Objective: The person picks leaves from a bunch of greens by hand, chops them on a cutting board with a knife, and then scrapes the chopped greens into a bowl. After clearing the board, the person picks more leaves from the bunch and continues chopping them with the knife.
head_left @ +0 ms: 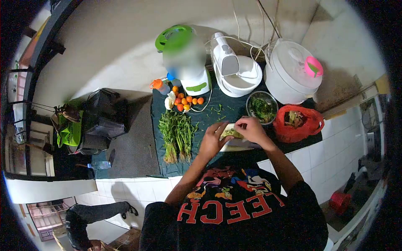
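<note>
A white chopping board (226, 147) lies at the counter's front edge, with pale green vegetable pieces (233, 133) on it. My left hand (213, 139) rests at the board's left side, fingers and thumb apart beside the pieces. Over the right side, my right hand (253, 130) has its fingertips pinched together; what they hold is too small to make out. Just behind my right hand stands a bowl of chopped greens (262, 109). A red plastic bag (296, 133) with vegetable scraps sits to its right. Bundles of leafy greens (178, 133) lie left of my left hand.
Orange and red tomatoes (189, 99) lie behind the bundles, near a green-and-white blender (197, 85). A white stand mixer (228, 65) and a large white lidded bucket (289, 75) line the wall. Another person's leg (100, 212) shows at lower left.
</note>
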### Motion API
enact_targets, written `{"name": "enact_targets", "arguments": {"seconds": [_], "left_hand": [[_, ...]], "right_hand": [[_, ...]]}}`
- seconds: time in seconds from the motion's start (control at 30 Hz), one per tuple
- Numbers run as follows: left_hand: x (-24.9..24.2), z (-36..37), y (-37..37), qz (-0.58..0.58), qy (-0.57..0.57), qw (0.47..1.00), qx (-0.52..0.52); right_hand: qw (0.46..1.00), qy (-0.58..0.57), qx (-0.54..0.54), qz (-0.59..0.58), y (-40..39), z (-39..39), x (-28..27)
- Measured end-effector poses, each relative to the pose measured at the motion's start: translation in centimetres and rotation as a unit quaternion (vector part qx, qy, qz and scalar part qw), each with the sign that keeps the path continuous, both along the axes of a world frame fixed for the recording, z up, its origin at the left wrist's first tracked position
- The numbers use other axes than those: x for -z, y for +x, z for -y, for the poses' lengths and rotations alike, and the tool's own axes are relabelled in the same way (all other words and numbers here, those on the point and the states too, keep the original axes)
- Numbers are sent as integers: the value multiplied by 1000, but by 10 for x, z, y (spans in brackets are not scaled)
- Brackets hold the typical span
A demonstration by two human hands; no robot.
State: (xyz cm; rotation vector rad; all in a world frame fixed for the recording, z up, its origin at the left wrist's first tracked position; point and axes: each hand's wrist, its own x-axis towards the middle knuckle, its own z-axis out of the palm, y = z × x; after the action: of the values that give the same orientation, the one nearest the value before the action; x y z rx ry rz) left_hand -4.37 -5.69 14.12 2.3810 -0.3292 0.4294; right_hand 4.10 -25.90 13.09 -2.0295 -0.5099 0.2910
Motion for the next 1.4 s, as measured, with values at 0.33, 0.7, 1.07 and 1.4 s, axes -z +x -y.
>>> {"name": "enact_targets", "arguments": {"seconds": [0.33, 0.7, 1.07, 1.4], "left_hand": [[33, -9, 7, -86, -72, 990, -85], [80, -46, 25, -268, -436, 853, -98], [97, -42, 18, -308, -500, 792, -164], [97, -26, 27, -384, -708, 579, -127]], "right_hand": [[995, 10, -65, -79, 11, -31, 29], [968, -157, -46, 192, 85, -75, 123], [896, -308, -92, 305, 86, -82, 156], [997, 24, 3, -71, 15, -52, 59]]}}
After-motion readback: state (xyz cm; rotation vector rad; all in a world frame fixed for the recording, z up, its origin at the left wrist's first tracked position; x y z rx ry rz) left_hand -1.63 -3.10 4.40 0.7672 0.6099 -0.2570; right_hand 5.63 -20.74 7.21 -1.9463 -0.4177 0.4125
